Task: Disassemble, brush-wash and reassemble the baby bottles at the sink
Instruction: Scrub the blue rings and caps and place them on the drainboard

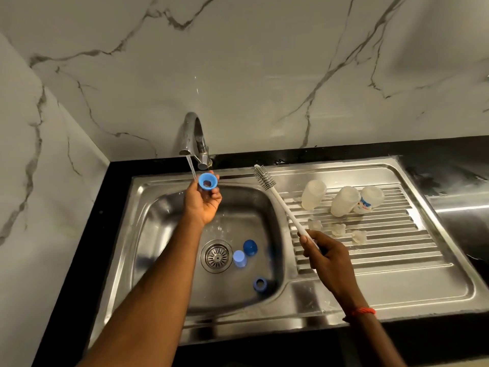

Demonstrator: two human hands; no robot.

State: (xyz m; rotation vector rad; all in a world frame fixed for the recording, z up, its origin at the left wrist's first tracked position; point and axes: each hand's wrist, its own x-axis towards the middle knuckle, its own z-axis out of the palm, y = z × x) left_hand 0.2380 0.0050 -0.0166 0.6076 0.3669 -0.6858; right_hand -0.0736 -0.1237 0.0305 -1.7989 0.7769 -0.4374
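1. Head view: the left hand (202,205) is raised over the back of the sink (148,234). Its fingers (217,194) are curled round the rim of a blue screw ring (207,182), whose opening faces up toward the camera. The thin stream (191,168) from the tap (194,139) comes down at the ring's left edge; whether it wets the inside I cannot tell.
2. The right hand (326,256) is clasped round the low end of the bottle brush (287,205). The brush's long axis runs up and to the left, with the bristle head (264,177) at the far end.
3. The coming move turns on this: the bristle head lies to the right of the ring, apart from it and at about the same level. The handle already slants toward the tap. I judge that the brush should swing left and dip into the ring's opening.
4. Three bottles (344,201) stand upside down on the drainboard (397,250), with clear teats (338,230) in front of them.
5. A dark blue cap (250,247), a pale blue cap (239,258) and a second ring (260,284) lie in the basin near the drain (217,256). These are probably still to be washed.
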